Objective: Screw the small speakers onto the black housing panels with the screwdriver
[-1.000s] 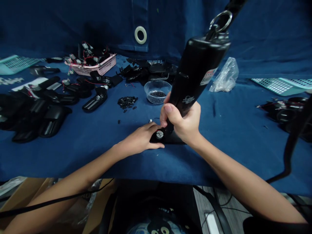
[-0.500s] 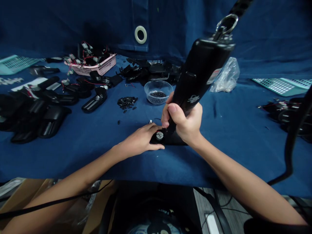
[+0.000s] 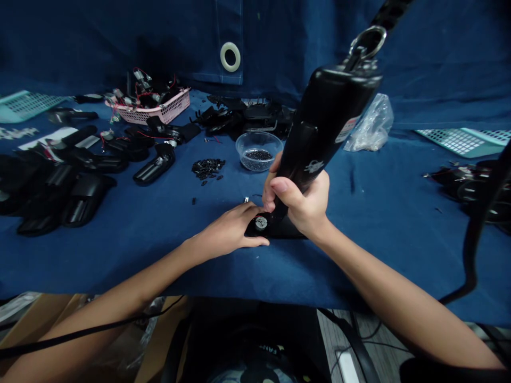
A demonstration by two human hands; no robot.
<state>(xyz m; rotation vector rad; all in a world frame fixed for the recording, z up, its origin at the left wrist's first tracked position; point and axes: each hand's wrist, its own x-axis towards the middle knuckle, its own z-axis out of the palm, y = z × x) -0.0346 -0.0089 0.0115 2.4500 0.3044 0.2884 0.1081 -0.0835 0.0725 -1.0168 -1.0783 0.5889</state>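
Note:
My right hand [image 3: 309,201] is wrapped round a black electric screwdriver [image 3: 325,125], which leans with its top end up and to the right. A ring at that end joins it to a dark strap. Its lower tip is hidden behind my fingers, over a black plastic housing [image 3: 289,229] that lies on the blue cloth. A round silvery motor [image 3: 261,223] with a thin red wire sits at the housing's left end. My left hand [image 3: 227,229] grips that end, thumb on the near side and fingers on the far side.
Beyond my hands stand a clear bowl [image 3: 258,151] of small dark screws and a pile of small black parts [image 3: 208,168]. Black housings [image 3: 88,199] crowd the left. A pink basket [image 3: 171,109] holds wired motors. At right, a thick black cable [image 3: 473,250] hangs.
The screwdriver's top end has shifted slightly left and down, and my right hand has moved slightly left with it. My left hand and the housing stay almost in place.

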